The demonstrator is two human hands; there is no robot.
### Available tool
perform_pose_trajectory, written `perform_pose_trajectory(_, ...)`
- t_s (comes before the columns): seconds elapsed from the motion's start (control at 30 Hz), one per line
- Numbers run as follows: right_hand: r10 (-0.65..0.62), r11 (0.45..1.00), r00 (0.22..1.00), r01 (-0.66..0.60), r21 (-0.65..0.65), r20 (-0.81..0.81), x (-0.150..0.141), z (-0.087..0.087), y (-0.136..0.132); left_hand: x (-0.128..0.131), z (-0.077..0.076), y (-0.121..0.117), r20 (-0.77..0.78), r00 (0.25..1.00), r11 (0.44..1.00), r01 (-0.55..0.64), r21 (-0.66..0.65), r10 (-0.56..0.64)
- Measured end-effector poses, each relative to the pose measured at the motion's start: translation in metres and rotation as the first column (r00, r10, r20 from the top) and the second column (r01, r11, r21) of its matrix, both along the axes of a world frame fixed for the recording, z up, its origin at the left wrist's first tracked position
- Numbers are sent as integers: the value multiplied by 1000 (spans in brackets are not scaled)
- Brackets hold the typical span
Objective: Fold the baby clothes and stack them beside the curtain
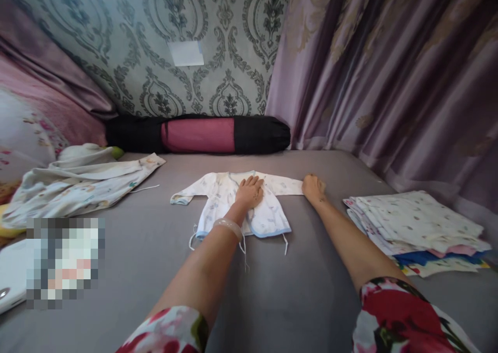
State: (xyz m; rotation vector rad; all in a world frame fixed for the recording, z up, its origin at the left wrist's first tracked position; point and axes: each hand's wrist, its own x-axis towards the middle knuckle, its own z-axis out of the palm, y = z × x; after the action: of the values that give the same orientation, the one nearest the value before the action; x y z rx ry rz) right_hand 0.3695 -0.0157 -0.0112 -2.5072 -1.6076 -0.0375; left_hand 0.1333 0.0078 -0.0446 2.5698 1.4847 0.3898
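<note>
A small white baby shirt (268, 215) with blue trim and tie strings lies spread out on the grey bed sheet (288, 290). My left hand (249, 193) rests flat on its chest, fingers stretched out. At the end of the shirt's right sleeve, my right hand (313, 188) is closed on the cuff, and that sleeve lies straight out to the side. The left sleeve lies bent, its cuff turned down. Part of the shirt's front is hidden under my left hand and forearm.
Folded clothes (420, 218) are stacked at the right. Loose patterned clothing (89, 187) lies at the left, with a white object (13, 272) nearer, beside a blurred patch. A black and pink bolster-shaped bag (198, 135) lies along the wall; purple curtains (369, 72) hang at the right.
</note>
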Motion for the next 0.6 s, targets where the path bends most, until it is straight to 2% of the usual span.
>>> perform_pose_trajectory(0.07, 68, 995, 997, -70, 71, 40, -10, 2, 2, 0, 0, 1, 9, 1000, 1000, 8, 0, -8)
perform_pose_trajectory(0.13, 241, 962, 969, -246, 118, 57, -28, 2, 8, 0, -1, 1, 13, 1000, 1000, 15, 4, -15)
perform_pose_trajectory(0.2, 454, 886, 891, -450, 111, -7, -49, -2, 16, 0, -2, 2, 16, 1000, 1000, 14, 16, -15)
perform_pose_trajectory(0.27, 580, 815, 807, -570, 106, -115, -69, -8, 24, 0, -1, 1, 20, 1000, 1000, 10, 22, -10)
perform_pose_trajectory(0.33, 613, 789, 766, -607, 95, -194, -82, -16, 29, 1, 0, 1, 20, 1000, 1000, 10, 6, -10)
perform_pose_trajectory(0.43, 576, 809, 781, -586, 36, -240, -89, -27, 28, 1, 0, 1, 29, 999, 999, 14, -35, -13)
perform_pose_trajectory(0.6, 569, 819, 814, -574, -10, -113, -89, -34, 20, 1, -6, 11, 120, 993, 997, 14, -73, -5)
